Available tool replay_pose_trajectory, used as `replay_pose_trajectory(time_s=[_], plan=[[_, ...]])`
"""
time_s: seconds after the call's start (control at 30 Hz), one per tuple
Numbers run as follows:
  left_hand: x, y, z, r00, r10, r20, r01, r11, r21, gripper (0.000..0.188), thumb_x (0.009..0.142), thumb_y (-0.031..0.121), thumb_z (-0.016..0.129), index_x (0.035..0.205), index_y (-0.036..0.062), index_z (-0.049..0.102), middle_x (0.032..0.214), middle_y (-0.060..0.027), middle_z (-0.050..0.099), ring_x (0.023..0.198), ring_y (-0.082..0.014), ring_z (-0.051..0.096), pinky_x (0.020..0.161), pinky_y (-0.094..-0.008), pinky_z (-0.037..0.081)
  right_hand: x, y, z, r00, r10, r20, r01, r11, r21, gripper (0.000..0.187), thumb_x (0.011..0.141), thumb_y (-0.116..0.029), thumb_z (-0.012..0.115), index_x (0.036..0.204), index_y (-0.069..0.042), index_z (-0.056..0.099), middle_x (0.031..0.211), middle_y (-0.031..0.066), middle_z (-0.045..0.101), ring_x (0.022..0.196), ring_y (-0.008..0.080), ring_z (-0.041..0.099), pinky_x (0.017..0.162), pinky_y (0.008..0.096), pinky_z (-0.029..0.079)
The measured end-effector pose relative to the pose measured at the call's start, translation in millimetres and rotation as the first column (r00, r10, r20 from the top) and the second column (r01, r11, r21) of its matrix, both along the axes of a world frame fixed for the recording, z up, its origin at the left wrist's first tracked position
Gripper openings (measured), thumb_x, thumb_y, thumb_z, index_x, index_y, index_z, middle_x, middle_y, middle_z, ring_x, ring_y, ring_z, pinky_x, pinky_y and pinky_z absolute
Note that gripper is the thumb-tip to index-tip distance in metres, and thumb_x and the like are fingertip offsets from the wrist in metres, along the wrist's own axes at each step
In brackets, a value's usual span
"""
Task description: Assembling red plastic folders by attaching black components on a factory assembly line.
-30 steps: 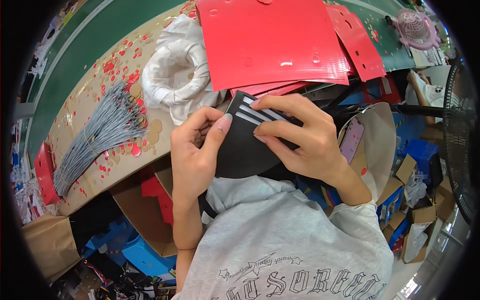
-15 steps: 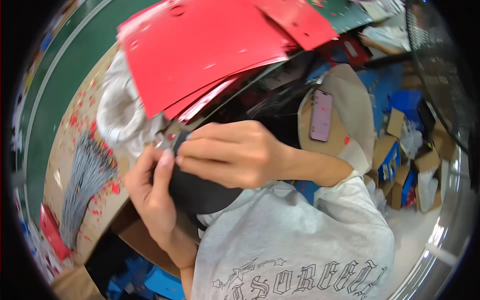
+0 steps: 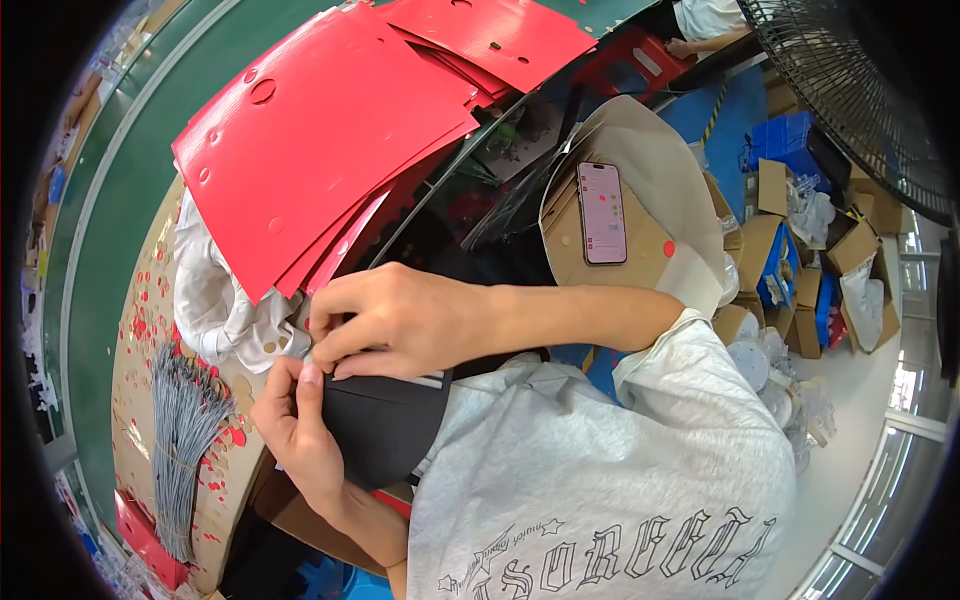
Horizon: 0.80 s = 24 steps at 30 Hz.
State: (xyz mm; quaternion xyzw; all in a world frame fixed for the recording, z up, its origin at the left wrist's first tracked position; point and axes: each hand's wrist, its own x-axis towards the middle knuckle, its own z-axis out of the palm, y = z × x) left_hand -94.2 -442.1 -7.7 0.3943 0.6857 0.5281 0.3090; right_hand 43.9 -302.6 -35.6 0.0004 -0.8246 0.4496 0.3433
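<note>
My left hand (image 3: 305, 435) is closed, its thumb and forefinger pinched together on something small that I cannot make out. My right hand (image 3: 395, 318) meets it at the fingertips, fingers bent down and pressed together, so whatever lies between them is hidden. Both are over a black, smooth-edged piece (image 3: 380, 425) in front of my grey shirt; its kind is unclear. Just beyond the hands lie a crumpled white cloth (image 3: 205, 290) and a stack of red sheets (image 3: 330, 150) with round holes. Left of the left hand rests a bundle of thin grey wires (image 3: 180, 460).
Red scraps litter the tan table (image 3: 140, 370). On the right, a phone (image 3: 602, 215) lies on cardboard (image 3: 565, 265). A black fan (image 3: 850, 90) stands at upper right, with cardboard boxes (image 3: 765, 240) and a blue bin (image 3: 785, 145) below. Another person's arm (image 3: 710, 42) shows at the top.
The view has shifted, so the phone and red sheets sit further left. My right fingers have bent down against the left fingertips; a small shiny piece seen there before is now mostly hidden.
</note>
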Motion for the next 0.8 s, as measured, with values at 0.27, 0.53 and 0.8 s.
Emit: replay_pose_trajectory(time_s=[0.27,0.53,0.8], plan=[[-2.6,-3.8,-2.8,0.990,-0.013,0.143,0.010,1.000,0.026,0.029,0.100,0.012,0.059,0.074,0.0026,0.048,0.070,0.0065,0.038,0.067,-0.0042,0.029,0.058,-0.0248,0.020,-0.5,-7.7,3.1,0.997,-0.068,-0.032,0.069,0.996,0.062,0.025,0.077,-0.008,0.080,0.098,-0.003,0.069,0.090,0.0072,0.061,0.083,0.0256,0.064,0.069,0.0341,0.055],[1.2,-18.2,4.5,0.988,0.061,0.139,-0.067,0.997,0.044,0.023,0.099,0.008,0.058,0.078,0.0027,0.051,0.073,0.0060,0.044,0.070,-0.0044,0.037,0.060,-0.0222,0.028,-2.0,-16.3,8.8,0.988,-0.053,-0.143,0.066,0.994,0.089,0.018,0.076,-0.002,0.080,0.092,-0.003,0.073,0.097,0.0062,0.066,0.083,0.0224,0.065,0.069,0.0347,0.056],[4.1,-14.1,15.9,0.956,0.104,-0.275,-0.107,0.994,0.005,0.022,0.100,0.009,0.055,0.082,-0.0031,0.052,0.064,-0.0095,0.044,0.057,-0.0206,0.040,0.056,-0.0357,0.031,-1.2,13.4,44.6,0.984,-0.123,-0.129,0.127,0.992,0.026,0.012,0.077,-0.002,0.082,0.086,-0.003,0.074,0.092,0.0088,0.071,0.082,0.0210,0.071,0.073,0.0318,0.057]])
